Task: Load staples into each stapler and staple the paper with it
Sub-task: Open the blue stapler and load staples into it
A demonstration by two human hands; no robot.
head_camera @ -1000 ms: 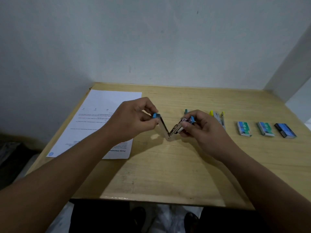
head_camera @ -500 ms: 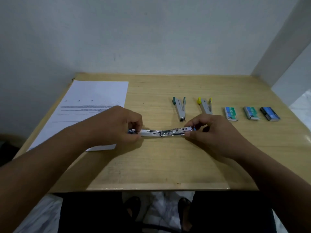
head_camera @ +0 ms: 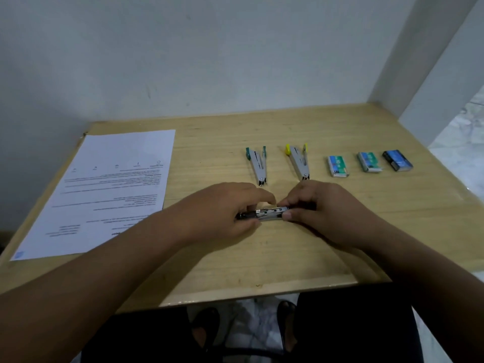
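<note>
My left hand (head_camera: 225, 208) and right hand (head_camera: 318, 205) each pinch an end of the metal stapler (head_camera: 264, 214), lying flat and low over the bench (head_camera: 288, 258). The paper (head_camera: 115, 189) lies to my left, staple boxes (head_camera: 337, 166) far right.

Colours across the pale wooden table (head_camera: 262, 258)

A silver metal stapler (head_camera: 264, 214), dotted with small dark holes, is gleaming between the two hands, its left end going dark. Farther back, a grey stapler with teal-green tips (head_camera: 257, 163) is lying left of a grey stapler with yellow tips (head_camera: 298, 161). To the right, three small boxes are showing: a blue-and-green box with white print (head_camera: 337, 166), a blue-and-green box with a pale edge (head_camera: 369, 161), and a black box with a blue panel (head_camera: 397, 160). At far left a white sheet (head_camera: 115, 184) is carrying lines of fine black print and a light blue mark at its near corner. The wall behind is looking plain off-white.
</note>
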